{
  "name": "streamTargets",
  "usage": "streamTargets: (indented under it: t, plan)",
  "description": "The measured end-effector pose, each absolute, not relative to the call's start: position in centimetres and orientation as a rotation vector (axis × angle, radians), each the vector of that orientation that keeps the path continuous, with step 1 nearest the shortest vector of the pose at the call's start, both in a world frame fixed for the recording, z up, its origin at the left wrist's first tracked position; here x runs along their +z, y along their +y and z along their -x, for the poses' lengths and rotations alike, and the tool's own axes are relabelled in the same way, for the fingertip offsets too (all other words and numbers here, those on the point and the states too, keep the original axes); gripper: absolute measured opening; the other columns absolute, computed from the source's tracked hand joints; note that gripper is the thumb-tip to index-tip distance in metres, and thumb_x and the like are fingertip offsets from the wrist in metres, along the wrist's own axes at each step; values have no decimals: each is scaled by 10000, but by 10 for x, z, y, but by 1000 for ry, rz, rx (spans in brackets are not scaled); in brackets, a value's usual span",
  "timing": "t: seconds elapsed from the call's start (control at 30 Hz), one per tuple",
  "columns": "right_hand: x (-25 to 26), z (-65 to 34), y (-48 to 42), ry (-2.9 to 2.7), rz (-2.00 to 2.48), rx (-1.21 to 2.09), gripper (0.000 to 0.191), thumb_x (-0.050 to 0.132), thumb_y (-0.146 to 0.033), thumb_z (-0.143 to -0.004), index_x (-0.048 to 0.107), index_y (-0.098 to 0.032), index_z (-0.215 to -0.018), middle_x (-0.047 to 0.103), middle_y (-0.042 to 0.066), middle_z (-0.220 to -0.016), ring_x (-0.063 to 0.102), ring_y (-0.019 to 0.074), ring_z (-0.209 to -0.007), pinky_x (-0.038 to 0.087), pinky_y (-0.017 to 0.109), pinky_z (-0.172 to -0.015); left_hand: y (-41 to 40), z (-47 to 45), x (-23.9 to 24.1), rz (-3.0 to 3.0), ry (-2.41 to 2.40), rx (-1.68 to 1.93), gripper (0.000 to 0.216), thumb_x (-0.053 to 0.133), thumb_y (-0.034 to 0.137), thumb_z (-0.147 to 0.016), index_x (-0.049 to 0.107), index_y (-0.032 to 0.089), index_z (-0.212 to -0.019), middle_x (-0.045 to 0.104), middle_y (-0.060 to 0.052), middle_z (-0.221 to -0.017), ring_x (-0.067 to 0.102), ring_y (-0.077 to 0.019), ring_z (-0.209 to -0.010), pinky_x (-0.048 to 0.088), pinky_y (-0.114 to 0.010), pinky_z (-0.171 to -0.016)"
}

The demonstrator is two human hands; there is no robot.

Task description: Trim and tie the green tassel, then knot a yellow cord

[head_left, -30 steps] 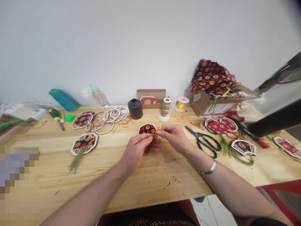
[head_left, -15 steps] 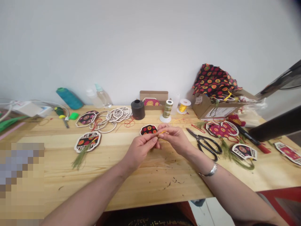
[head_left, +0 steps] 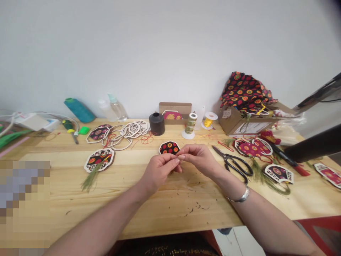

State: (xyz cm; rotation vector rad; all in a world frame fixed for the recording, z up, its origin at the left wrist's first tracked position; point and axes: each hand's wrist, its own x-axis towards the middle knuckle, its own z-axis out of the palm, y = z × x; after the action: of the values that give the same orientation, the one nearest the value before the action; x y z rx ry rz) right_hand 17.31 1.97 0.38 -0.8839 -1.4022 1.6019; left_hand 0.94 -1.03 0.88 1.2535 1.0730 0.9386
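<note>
My left hand and my right hand meet over the middle of the wooden table, fingertips pinched together on a small thread or tassel piece that is mostly hidden between them. Just behind the fingers lies a small black fabric piece with red and orange dots. A silver bracelet circles my right wrist.
Black scissors lie right of my hands. Thread spools, a black spool and a small cardboard holder stand behind. Wooden-framed ornaments lie left and right. A cardboard box holds patterned fabric. Bottles and a teal spool stand at the back left.
Both hands have drawn closer together and the yellow thread end seen between the fingers is now hidden. The view has shifted slightly.
</note>
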Motion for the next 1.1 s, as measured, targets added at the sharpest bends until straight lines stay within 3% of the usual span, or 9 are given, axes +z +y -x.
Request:
streamTargets:
  t: [0.07, 0.2, 0.3, 0.4, 0.6, 0.73, 0.87, 0.97, 1.1]
  plan:
    - [5, -173, 20, -1450, 928, 1497, 175, 734, -329, -702, 689, -163, -735, 668, 7, -689, 594, 112, -609, 504, 270, -617, -11, -10, 11, -1239, 1080, 929, 198, 599, 247, -794, 684, 149, -644, 685, -38, -613, 589, -137, -607, 439, -268, -648]
    - [10, -178, 20, -1568, 869, 1401, 232, 647, -338, -795, 700, -203, -976, 688, 56, -1014, 624, 147, -890, 499, 308, -812, -10, -10, 11, -1185, 1048, 939, 202, 615, 275, -791, 699, 151, -655, 699, -52, -620, 620, -158, -626, 462, -291, -682]
    - [11, -180, 21, -1672, 796, 1522, 224, 613, -333, -824, 704, -193, -974, 706, 37, -866, 634, 130, -787, 510, 300, -767, -10, -9, 9, -1190, 1027, 926, 215, 616, 288, -798, 710, 145, -667, 704, -56, -623, 624, -157, -627, 461, -288, -691]
    - [8, -181, 22, -1636, 803, 1562, 173, 683, -311, -762, 714, -174, -863, 685, 9, -718, 619, 114, -659, 510, 271, -673, -11, -9, 6, -1178, 1003, 902, 240, 616, 308, -805, 701, 131, -666, 700, -60, -613, 630, -157, -619, 461, -284, -684]
    - [10, -184, 23, -1629, 898, 1465, 154, 694, -298, -742, 680, -145, -726, 668, 9, -678, 588, 104, -635, 483, 255, -649, -9, -11, 3, -894, 896, 909, 313, 608, 393, -800, 692, 95, -759, 701, -86, -627, 664, -194, -615, 499, -331, -672]
    - [15, -185, 22, -1747, 902, 1333, 141, 649, -280, -780, 666, -154, -719, 653, 6, -682, 557, 100, -628, 456, 244, -625, -7, -11, -1, -854, 998, 1050, 315, 648, 383, -776, 688, 116, -938, 729, -121, -914, 668, -235, -879, 491, -385, -832]
    - [16, -183, 18, -1854, 859, 1201, 105, 633, -233, -798, 656, -158, -728, 642, 6, -693, 547, 102, -637, 442, 242, -624, -9, -10, 0, -1085, 1017, 1298, 328, 606, 336, -831, 634, 180, -1118, 668, -90, -1149, 569, -216, -1121, 376, -361, -1016]
    - [15, -182, 17, -1956, 853, 1018, 102, 600, -205, -826, 656, -169, -749, 634, 7, -700, 555, 107, -649, 445, 245, -637, -12, -10, 4, -1113, 933, 1199, 332, 577, 363, -849, 637, 165, -1109, 671, -97, -1121, 595, -219, -1065, 411, -356, -969]
    - [13, -184, 17, -2090, 835, 764, 152, 527, -185, -872, 663, -178, -805, 625, 28, -745, 569, 118, -687, 454, 252, -654, -13, -11, 8, -1105, 923, 956, 364, 585, 435, -823, 664, 142, -1025, 687, -72, -891, 613, -152, -706, 471, -296, -696]
